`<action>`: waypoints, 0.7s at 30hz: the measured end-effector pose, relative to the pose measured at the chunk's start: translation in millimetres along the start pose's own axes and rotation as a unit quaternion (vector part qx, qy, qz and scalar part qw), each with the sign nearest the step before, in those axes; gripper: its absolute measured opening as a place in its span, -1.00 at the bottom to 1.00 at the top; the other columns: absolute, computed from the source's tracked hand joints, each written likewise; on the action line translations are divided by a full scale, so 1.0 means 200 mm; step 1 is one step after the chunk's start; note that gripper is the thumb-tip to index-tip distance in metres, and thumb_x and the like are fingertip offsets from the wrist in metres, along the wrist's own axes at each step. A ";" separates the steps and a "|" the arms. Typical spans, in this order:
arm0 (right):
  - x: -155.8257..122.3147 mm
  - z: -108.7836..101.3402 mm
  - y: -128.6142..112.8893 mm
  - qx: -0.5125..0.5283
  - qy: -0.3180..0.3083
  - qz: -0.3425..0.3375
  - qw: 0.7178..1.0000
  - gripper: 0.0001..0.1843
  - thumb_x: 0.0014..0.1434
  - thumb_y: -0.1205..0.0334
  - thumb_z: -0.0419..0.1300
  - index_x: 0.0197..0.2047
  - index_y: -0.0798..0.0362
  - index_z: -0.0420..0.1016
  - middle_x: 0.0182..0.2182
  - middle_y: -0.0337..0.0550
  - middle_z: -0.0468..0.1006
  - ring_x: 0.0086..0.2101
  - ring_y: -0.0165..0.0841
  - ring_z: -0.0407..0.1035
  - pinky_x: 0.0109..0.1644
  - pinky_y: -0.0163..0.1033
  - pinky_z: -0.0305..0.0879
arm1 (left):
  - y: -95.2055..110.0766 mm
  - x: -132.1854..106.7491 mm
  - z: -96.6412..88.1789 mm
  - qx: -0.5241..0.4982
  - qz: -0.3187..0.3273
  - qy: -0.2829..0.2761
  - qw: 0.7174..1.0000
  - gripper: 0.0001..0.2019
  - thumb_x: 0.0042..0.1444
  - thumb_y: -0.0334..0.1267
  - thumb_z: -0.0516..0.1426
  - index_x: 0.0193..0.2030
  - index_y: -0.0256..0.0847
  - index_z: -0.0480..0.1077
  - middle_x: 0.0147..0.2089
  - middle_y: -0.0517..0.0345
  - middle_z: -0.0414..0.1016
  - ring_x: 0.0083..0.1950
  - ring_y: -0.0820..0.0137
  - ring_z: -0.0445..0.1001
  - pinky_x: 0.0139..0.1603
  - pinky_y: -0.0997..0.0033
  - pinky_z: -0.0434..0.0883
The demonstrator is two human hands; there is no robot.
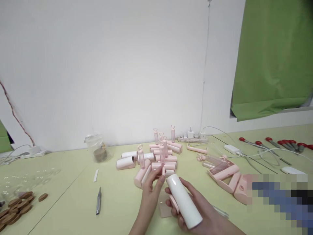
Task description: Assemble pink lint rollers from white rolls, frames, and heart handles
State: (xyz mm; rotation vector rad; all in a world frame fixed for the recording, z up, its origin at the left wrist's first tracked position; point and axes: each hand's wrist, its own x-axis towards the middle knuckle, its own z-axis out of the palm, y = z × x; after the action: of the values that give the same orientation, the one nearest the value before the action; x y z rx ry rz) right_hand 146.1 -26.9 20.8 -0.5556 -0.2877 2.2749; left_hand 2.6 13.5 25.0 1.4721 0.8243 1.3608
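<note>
My right hand [195, 209] is wrapped round a thick white roll [184, 200], which looks like a lint roller roll and is held tilted. A pink strip [174, 204] shows under the roll, against the fingers of that hand. Just left of the roll's upper end, my left hand [153, 187] pinches a small pink piece [163, 170] between thumb and fingertips; its full shape is hidden. Beyond my hands lie several pink cylinders [165, 159], with small clear pink bottles with looped tops [141, 158] standing among them.
More white rolls [125, 163] lie left of the pile. At right are open pink cases [223, 176], a power strip [192, 139], cables and red-ended tools [271, 142]. A metal pen-like tool [98, 202], a plastic bag [99, 150] and wooden discs [21, 205] are at left.
</note>
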 end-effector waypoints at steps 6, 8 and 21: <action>0.00 0.01 0.04 -0.104 0.049 -0.080 0.990 -0.58 0.06 -0.11 0.04 -0.38 0.12 0.41 -0.62 -0.21 0.40 -0.62 -0.46 0.26 -0.61 -0.41 0.15 | 0.02 -0.04 0.02 0.074 0.004 -0.126 0.989 -0.63 0.15 -0.11 -0.07 0.03 -0.15 0.32 -0.01 0.05 0.38 0.03 0.27 0.30 0.01 0.31 0.28; 0.00 0.01 0.04 -0.130 0.053 -0.103 0.985 -0.59 0.09 -0.10 0.03 -0.44 0.11 0.40 -0.65 -0.21 0.39 -0.62 -0.46 0.24 -0.60 -0.40 0.15 | 0.01 -0.05 0.03 0.081 0.002 -0.134 0.988 -0.62 0.12 -0.11 -0.03 0.06 -0.12 0.29 0.04 0.05 0.35 0.03 0.26 0.30 -0.01 0.30 0.30; 0.01 -0.04 -0.06 -0.091 -0.007 -0.234 0.968 -0.61 0.17 0.07 -0.02 -0.08 0.15 0.38 -0.17 -0.07 0.46 -0.17 -0.30 0.31 -0.02 -0.21 0.16 | -0.04 -0.02 -0.05 0.222 0.258 0.051 0.939 -0.63 0.10 -0.32 0.04 0.07 0.03 0.25 0.02 0.05 0.28 0.09 0.26 0.25 -0.02 0.33 0.31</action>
State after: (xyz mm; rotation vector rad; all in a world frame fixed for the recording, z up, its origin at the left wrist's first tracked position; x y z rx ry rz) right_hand 156.4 -16.4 17.3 -0.5012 -0.5751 1.8060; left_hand -7.6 14.9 16.3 2.0890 0.8867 1.7217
